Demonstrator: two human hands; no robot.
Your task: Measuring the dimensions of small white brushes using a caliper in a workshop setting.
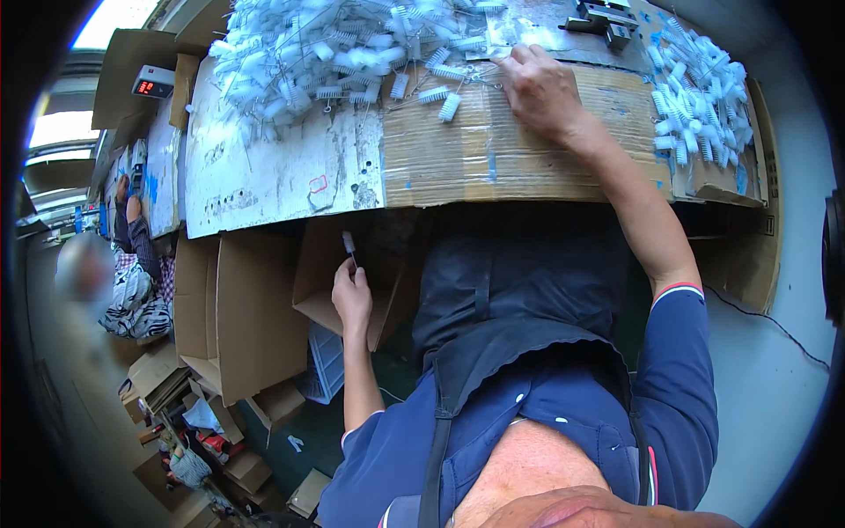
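The right arm stretches forward over the bench's near edge, right hand (539,86) palm-down with fingers curled — knuckles up. The left arm is bent and low, below that edge — left hand (351,297) raised, fingertips pinched together.

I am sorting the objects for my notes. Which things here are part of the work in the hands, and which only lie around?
In the work:
left hand holding a small brush
right hand on the big brush pile
cardboard-covered table

Lying about:
smaller brush pile
open cardboard boxes
red-digit display
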